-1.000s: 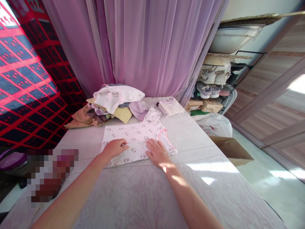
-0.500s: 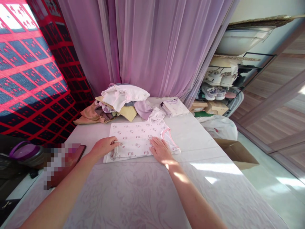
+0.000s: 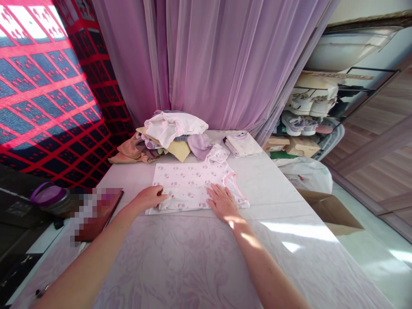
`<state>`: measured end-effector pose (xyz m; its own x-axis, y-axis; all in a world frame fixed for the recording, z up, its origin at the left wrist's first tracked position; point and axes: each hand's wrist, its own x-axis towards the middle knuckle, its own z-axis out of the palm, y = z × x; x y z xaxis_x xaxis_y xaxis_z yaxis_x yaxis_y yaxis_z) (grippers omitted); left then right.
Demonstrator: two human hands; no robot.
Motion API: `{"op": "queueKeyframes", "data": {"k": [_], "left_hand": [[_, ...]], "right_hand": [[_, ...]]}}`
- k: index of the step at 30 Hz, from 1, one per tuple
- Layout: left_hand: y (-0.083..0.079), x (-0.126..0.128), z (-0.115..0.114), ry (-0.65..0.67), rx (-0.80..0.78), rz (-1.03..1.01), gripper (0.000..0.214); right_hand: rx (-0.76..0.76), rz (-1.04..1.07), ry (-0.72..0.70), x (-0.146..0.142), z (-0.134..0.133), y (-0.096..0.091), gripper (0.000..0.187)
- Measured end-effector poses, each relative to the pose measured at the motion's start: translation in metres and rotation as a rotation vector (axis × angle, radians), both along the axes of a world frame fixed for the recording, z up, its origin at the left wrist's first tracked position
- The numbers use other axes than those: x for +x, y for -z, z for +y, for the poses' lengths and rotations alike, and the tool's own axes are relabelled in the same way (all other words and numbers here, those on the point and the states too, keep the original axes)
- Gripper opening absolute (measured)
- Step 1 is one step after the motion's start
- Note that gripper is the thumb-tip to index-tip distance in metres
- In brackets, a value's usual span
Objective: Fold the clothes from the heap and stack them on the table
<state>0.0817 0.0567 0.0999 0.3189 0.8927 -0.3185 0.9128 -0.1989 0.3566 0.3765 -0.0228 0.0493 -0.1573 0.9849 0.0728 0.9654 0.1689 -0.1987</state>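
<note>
**Two hands on a pink printed shirt, one spread flat, one curled at the hem end**

The shirt [image 3: 183, 174] lies on a pale floral cover [image 3: 167, 262], in front of the person; clock directions run from its middle, with twelve pointing away from the person. Its hem end faces nine o'clock, and the pink-edged neckline [image 3: 236, 186] faces three. The side towards six o'clock is folded inward as a long strip over the body, while a short sleeve [image 3: 218, 154] sticks out towards one.

The left hand [image 3: 149, 197] sits at nine o'clock, thumb and fingers curled at the end of the folded strip; I cannot tell whether cloth is pinched between them. The right hand [image 3: 222, 201], towards four o'clock, grasps nothing: its palm faces down and its fingers lie extended on the strip beside the neckline.

At eleven o'clock is a loose heap of clothes [image 3: 175, 126] in white, yellow, purple and orange-brown, its purple part just beside the sleeve. Between one and two, a neat folded stack [image 3: 243, 146] stands apart from the shirt. A red-brown object [image 3: 103, 219], partly masked by blurring, rests between eight and nine, with a purple-lidded container [image 3: 49, 197] beyond it.

A purple curtain [image 3: 206, 64] hangs at twelve. Shoes [image 3: 299, 124] occupy a rack at two, and an open cardboard box [image 3: 337, 210] stands near three.
</note>
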Motion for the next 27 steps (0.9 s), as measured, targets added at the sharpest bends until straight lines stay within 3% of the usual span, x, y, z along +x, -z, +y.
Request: {"op": "queueKeyframes", "data": {"k": [4,7,14,17,19,22,24,27], "left_hand": [[-0.001,0.010,-0.014,-0.112,0.128,0.111,0.029],[-0.003,0.016,-0.024,-0.166,0.137,0.153,0.028],[-0.003,0.013,-0.034,-0.164,0.135,0.241,0.038],[-0.003,0.015,-0.039,-0.162,0.240,0.229,0.041],[-0.001,0.021,-0.044,-0.104,0.361,0.197,0.039],[0.007,0.043,-0.052,0.123,0.476,0.062,0.033],[0.016,0.061,-0.054,0.251,0.477,-0.020,0.036],[0.034,0.084,-0.055,0.292,0.424,-0.021,0.046]], "right_hand": [[-0.001,-0.003,0.019,-0.001,-0.001,-0.001,0.044],[0.011,-0.018,0.041,-0.001,-0.002,0.000,0.043],[0.007,-0.038,0.057,0.001,-0.004,0.001,0.044],[0.004,-0.035,0.064,0.002,-0.004,0.001,0.044],[0.007,-0.033,0.068,0.001,-0.004,0.001,0.045],[0.032,-0.029,0.073,-0.006,-0.006,-0.001,0.048],[0.039,-0.024,0.049,-0.012,-0.008,-0.003,0.050],[-0.017,-0.028,0.018,-0.016,-0.012,-0.003,0.054]]}}
